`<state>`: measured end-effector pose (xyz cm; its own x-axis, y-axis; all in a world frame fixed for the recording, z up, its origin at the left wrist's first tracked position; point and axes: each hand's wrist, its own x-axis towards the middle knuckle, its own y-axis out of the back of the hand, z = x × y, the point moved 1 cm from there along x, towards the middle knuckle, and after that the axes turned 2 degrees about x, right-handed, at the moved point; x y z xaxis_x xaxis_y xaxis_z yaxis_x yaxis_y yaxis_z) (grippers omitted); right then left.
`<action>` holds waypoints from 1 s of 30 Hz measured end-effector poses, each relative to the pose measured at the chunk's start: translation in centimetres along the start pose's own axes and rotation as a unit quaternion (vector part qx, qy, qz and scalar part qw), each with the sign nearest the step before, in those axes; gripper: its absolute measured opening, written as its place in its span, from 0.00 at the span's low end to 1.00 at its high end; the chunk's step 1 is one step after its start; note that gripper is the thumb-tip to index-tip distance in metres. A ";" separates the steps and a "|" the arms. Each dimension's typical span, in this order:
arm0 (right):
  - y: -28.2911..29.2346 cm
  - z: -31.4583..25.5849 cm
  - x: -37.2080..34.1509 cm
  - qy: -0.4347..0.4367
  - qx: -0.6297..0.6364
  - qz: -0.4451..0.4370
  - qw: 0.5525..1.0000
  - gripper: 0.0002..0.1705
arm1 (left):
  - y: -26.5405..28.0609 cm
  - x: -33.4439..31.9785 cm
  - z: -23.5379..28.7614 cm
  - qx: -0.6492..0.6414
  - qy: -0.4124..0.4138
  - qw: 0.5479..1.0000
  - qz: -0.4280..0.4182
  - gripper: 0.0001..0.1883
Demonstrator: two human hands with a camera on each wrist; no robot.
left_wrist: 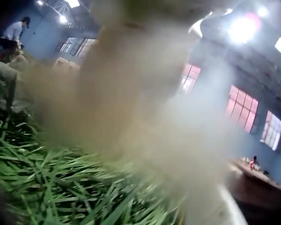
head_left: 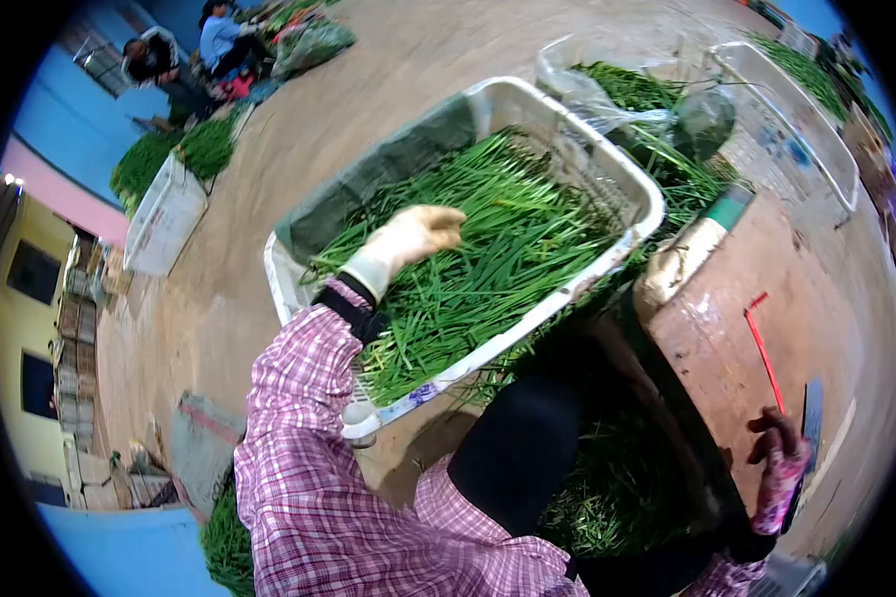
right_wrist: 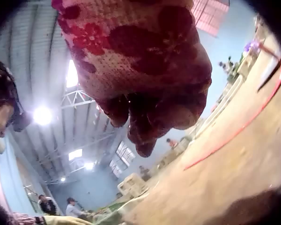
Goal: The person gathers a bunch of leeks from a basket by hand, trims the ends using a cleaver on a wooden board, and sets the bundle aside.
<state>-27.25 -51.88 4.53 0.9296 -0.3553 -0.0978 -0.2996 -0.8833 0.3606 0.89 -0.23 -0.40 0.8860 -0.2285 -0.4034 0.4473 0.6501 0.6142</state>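
Crate: White-rimmed and heaped with greens [head_left: 513,234], the crate [head_left: 513,338] sits before you.
Left hand: Your pale-gloved hand [head_left: 408,242] hangs over the greens, fingers loosely bent around nothing visible; the leaves lie below your palm and beyond your fingertips.
Board: To the crate's right, the board [head_left: 712,338] carries a red strip [head_left: 765,358].
Right hand: Your flower-gloved hand [head_left: 782,468], loosely curled and apparently holding nothing, is just beside the strip's near end.
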 end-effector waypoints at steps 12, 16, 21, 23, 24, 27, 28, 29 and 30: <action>-14.8 -2.3 4.6 0.033 -0.068 -0.127 0.989 0.11 | -11.4 -2.8 -11.0 0.394 0.065 0.898 -0.185 0.68; -15.6 -3.2 4.9 -0.023 -0.073 -0.132 0.988 0.11 | -9.3 -1.0 -13.2 0.379 0.026 0.912 -0.156 0.58; -15.1 0.6 4.4 -0.002 -0.040 -0.090 0.995 0.12 | -5.7 -0.4 -14.4 0.153 0.020 0.971 -0.180 0.53; -15.1 0.0 4.4 -0.015 -0.059 -0.109 0.992 0.13 | -5.3 -0.1 -16.8 0.032 0.022 0.977 -0.210 0.62; -15.2 -0.3 4.4 -0.009 -0.069 -0.112 0.991 0.13 | -4.6 -0.9 -16.3 0.100 0.007 0.980 -0.170 0.62; -15.5 -0.7 4.3 0.008 -0.096 -0.114 0.989 0.13 | -3.4 -4.5 -12.7 0.336 0.077 0.925 -0.160 0.68; -15.6 -0.9 4.4 0.017 -0.103 -0.109 0.989 0.13 | -4.1 -6.1 -12.3 0.334 0.123 0.912 -0.202 0.70; -15.7 -0.9 4.3 0.008 -0.094 -0.105 0.990 0.12 | -5.1 -7.4 -12.0 0.332 0.163 0.897 -0.242 0.72; -15.9 -0.8 4.3 0.002 -0.086 -0.101 0.991 0.12 | -7.0 -8.2 -13.3 0.340 0.182 0.884 -0.264 0.73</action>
<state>-18.32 -39.14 -0.84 0.9679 -0.1743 -0.1810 -0.0659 -0.8712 0.4865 -11.13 6.71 -10.42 0.4886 -0.0407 -0.8715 0.8667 -0.0926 0.4902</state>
